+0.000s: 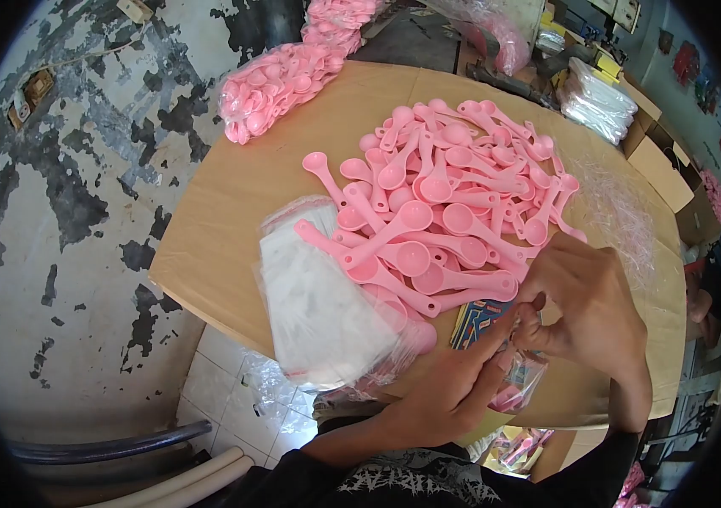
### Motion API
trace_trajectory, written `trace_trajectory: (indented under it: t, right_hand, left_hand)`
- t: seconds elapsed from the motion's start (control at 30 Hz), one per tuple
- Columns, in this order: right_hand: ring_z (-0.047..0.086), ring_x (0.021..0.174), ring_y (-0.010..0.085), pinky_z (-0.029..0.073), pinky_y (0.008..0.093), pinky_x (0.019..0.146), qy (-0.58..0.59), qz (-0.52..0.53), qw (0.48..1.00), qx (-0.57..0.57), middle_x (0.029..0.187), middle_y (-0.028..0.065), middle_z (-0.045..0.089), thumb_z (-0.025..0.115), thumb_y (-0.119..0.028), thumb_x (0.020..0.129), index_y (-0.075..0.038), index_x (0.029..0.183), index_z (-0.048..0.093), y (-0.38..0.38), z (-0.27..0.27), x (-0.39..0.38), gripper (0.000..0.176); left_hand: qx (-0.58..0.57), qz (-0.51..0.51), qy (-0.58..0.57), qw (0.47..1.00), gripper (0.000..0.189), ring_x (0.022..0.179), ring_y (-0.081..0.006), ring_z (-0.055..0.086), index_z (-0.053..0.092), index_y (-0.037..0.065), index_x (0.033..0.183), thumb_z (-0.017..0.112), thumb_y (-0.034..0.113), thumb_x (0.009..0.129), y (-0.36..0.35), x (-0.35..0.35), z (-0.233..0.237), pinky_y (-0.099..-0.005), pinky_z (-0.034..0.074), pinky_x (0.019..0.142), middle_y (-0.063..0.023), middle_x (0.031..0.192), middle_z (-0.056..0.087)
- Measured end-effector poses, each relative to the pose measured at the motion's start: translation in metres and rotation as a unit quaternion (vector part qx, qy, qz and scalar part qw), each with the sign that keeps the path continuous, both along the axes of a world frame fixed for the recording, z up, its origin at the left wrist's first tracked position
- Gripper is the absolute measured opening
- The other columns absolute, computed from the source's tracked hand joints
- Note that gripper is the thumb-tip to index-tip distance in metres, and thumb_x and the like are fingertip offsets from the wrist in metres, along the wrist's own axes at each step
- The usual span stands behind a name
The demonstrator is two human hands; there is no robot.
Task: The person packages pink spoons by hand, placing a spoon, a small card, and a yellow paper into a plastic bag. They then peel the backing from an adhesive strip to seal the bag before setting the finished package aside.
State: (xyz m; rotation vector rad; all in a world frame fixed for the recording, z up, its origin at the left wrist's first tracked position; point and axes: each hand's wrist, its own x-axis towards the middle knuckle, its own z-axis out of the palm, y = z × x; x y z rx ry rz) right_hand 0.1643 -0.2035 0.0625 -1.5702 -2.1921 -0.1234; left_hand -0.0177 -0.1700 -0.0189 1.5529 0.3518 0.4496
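Note:
A small clear plastic bag [523,383] with something pink inside hangs below my fingers near the front edge of the table. My left hand [470,377] is closed on its upper part. Curled over from the right, my right hand [587,292] has its fingertips pinched at the top of the same bag, close to my left fingertips. Just beyond my hands lies a big heap of pink measuring spoons [436,184]. Dark printed cards [467,323] show partly under my left fingers. Left of them rests a stack of flat clear bags [314,300].
Brown paper covers the table [233,212]. Bundles of bagged pink spoons [280,89] lie at its far left edge, beside a peeling wall. Thin plastic strips [623,216] lie on the right. An open cardboard box [661,165] stands beyond. Below me sits a box of filled packets [517,449].

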Motion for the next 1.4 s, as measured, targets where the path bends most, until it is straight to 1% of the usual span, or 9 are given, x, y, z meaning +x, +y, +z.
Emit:
trace_trajectory:
  t: [0.17, 0.27, 0.5, 0.7, 1.0, 1.07, 1.13, 1.2, 1.4]
  right_hand:
    - [0.055, 0.056, 0.0208, 0.042, 0.0285, 0.054, 0.085, 0.035, 0.996, 0.01, 0.064, 0.0009, 0.056, 0.067, -0.003, 0.052, -0.01, 0.073, 0.058, -0.012, 0.033, 0.032, 0.024]
    - [0.058, 0.061, 0.019, 0.044, 0.0295, 0.055, 0.067, 0.127, 0.989, -0.021, 0.069, 0.0006, 0.059, 0.07, -0.008, 0.058, -0.011, 0.081, 0.065, -0.015, 0.042, 0.027, 0.024]
    - [0.057, 0.073, 0.0167, 0.048, 0.031, 0.057, -0.121, 0.023, 0.991, 0.055, 0.07, -0.0005, 0.055, 0.074, -0.021, 0.065, -0.01, 0.074, 0.061, -0.008, 0.005, -0.011, 0.02]
    - [0.057, 0.072, 0.0172, 0.048, 0.0307, 0.055, -0.105, 0.031, 0.991, 0.076, 0.07, 0.0002, 0.054, 0.074, -0.023, 0.064, -0.009, 0.073, 0.057, -0.007, 0.0, -0.012, 0.024]
    - [0.055, 0.059, 0.0159, 0.044, 0.0277, 0.054, 0.148, -0.083, 0.974, 0.149, 0.069, 0.0043, 0.056, 0.069, -0.008, 0.061, -0.007, 0.071, 0.054, -0.03, 0.045, 0.022, 0.018]
    - [0.054, 0.057, 0.0153, 0.043, 0.027, 0.054, 0.159, -0.007, 0.983, 0.094, 0.068, 0.0042, 0.056, 0.061, -0.005, 0.061, -0.005, 0.07, 0.053, -0.044, 0.059, 0.055, 0.012]
    - [0.056, 0.059, 0.0159, 0.044, 0.0272, 0.056, 0.341, 0.085, 0.935, -0.038, 0.07, 0.0048, 0.058, 0.062, -0.006, 0.061, -0.003, 0.074, 0.054, -0.054, 0.042, 0.101, 0.016]
    - [0.059, 0.067, 0.0169, 0.048, 0.0277, 0.064, 0.466, -0.072, 0.87, -0.147, 0.074, 0.0058, 0.063, 0.069, -0.009, 0.073, -0.003, 0.08, 0.06, -0.06, 0.007, 0.148, 0.013]
    - [0.065, 0.091, 0.0178, 0.05, 0.0306, 0.084, 0.22, -0.317, 0.908, 0.166, 0.099, 0.0084, 0.068, 0.058, -0.004, 0.087, -0.004, 0.114, 0.064, -0.054, -0.011, 0.132, 0.028]
  left_hand:
    - [-0.132, 0.035, -0.103, 0.985, 0.048, 0.089, -0.014, 0.065, 0.019, 0.002, 0.15, 0.03, 0.015, 0.105, -0.01, -0.005, -0.02, -0.0239, 0.049, 0.08, -0.0204, 0.12, 0.062]
    - [-0.124, 0.054, -0.114, 0.984, 0.049, 0.073, -0.0132, 0.057, 0.022, -0.001, 0.148, 0.036, 0.016, 0.104, -0.009, -0.001, -0.009, -0.0263, 0.047, 0.069, -0.0158, 0.106, 0.065]
    - [0.058, 0.076, 0.029, 0.995, 0.051, 0.059, -0.0258, 0.055, 0.026, -0.009, 0.143, 0.04, 0.018, 0.102, -0.01, -0.003, -0.007, -0.0357, 0.042, 0.055, -0.0176, 0.071, 0.056]
    - [0.107, 0.017, 0.083, 0.991, 0.048, 0.065, -0.0146, 0.056, 0.024, -0.004, 0.145, 0.039, 0.014, 0.103, 0.001, -0.009, 0.003, -0.0297, 0.044, 0.06, -0.0113, 0.079, 0.058]
    - [-0.065, -0.173, -0.025, 0.982, 0.038, 0.12, -0.0299, 0.057, 0.027, 0.005, 0.141, 0.025, 0.02, 0.106, 0.044, -0.02, 0.045, -0.0369, 0.049, 0.098, -0.021, 0.133, 0.054]
    - [-0.139, -0.17, -0.011, 0.975, 0.039, 0.121, -0.0359, 0.055, 0.03, 0.005, 0.137, 0.024, 0.028, 0.107, 0.051, -0.02, 0.065, -0.0425, 0.046, 0.101, -0.0234, 0.132, 0.053]
    - [-0.119, -0.163, -0.042, 0.979, 0.04, 0.118, -0.027, 0.057, 0.034, 0.002, 0.137, 0.025, 0.027, 0.107, 0.061, -0.022, 0.078, -0.0352, 0.046, 0.099, -0.0193, 0.13, 0.055]
    - [-0.146, -0.144, -0.04, 0.978, 0.044, 0.119, -0.025, 0.057, 0.035, 0.001, 0.138, 0.026, 0.031, 0.107, 0.062, -0.021, 0.095, -0.0348, 0.048, 0.098, -0.0186, 0.129, 0.056]
    - [-0.15, -0.117, -0.025, 0.981, 0.048, 0.111, -0.0196, 0.06, 0.031, 0.011, 0.147, 0.027, 0.037, 0.106, 0.094, 0.013, 0.096, -0.0323, 0.055, 0.086, -0.0124, 0.123, 0.058]
